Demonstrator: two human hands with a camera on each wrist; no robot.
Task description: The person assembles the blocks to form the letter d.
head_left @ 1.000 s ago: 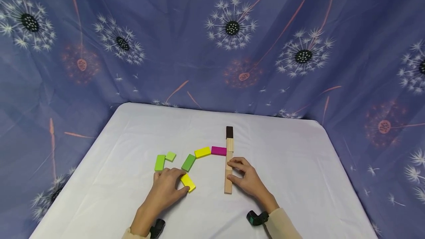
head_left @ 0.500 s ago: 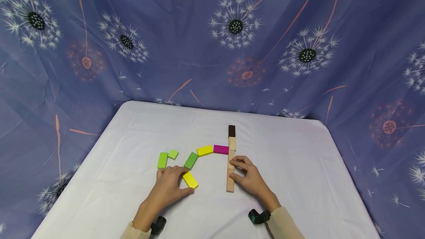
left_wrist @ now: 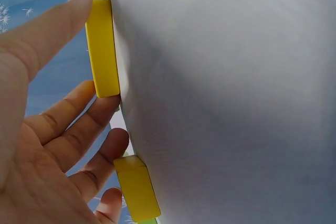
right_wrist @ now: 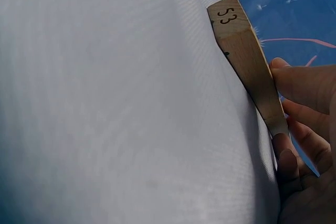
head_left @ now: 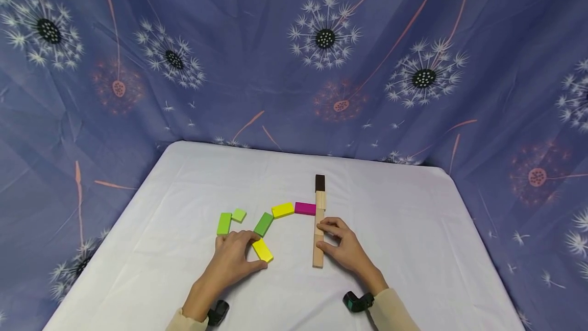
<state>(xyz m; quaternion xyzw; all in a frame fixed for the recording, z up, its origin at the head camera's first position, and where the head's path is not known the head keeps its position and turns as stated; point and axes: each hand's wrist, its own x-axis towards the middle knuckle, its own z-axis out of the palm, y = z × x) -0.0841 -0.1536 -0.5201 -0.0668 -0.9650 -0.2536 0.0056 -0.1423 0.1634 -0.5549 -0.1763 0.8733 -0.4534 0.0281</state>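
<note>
My left hand [head_left: 231,257] pinches a yellow block [head_left: 263,250] lying on the white cloth. In the left wrist view, the thumb meets one end of this yellow block [left_wrist: 103,48] and fingertips touch the other. Thumb and index finger of my right hand [head_left: 343,243] hold the near part of a straight row of plain wooden blocks [head_left: 318,257]. The near end of the wooden block [right_wrist: 244,51] reads 53 in the right wrist view. A dark brown block [head_left: 320,183] tops this row. Several blocks curve leftward from it: magenta [head_left: 305,209], yellow [head_left: 283,211] and green [head_left: 264,225].
Left of the curve lie a lime green block [head_left: 223,224] and a small pale green piece [head_left: 239,215], close by the left hand's knuckles. A white cloth [head_left: 390,198] covers the table. Behind it hangs a blue dandelion-print curtain [head_left: 257,65].
The left thumb has slid slightly off the yellow block's top toward its near end. The right hand stays on the wooden row. The whole view has shifted a little.
</note>
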